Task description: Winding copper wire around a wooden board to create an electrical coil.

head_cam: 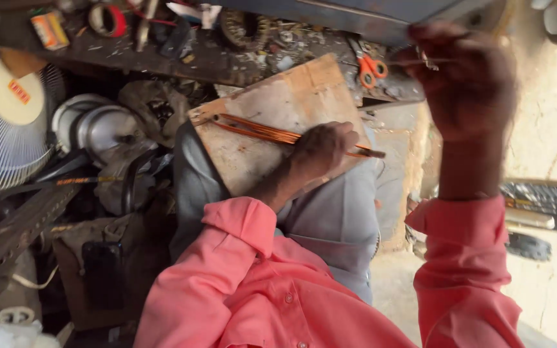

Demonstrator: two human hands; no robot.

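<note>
keep your left hand (322,149) clenched on the copper wire bundle (259,131), pressing it flat against the wooden board (278,103) beneath. your right hand (469,80), raised beyond it, pinches a thin wire (420,62); draw it taut.

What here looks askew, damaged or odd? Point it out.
The wooden board lies tilted on the person's lap rather than on a bench, its surface stained and worn. The left hand presses a bundle of copper wires onto it. The shelf behind is strewn with debris around orange-handled scissors.
</note>
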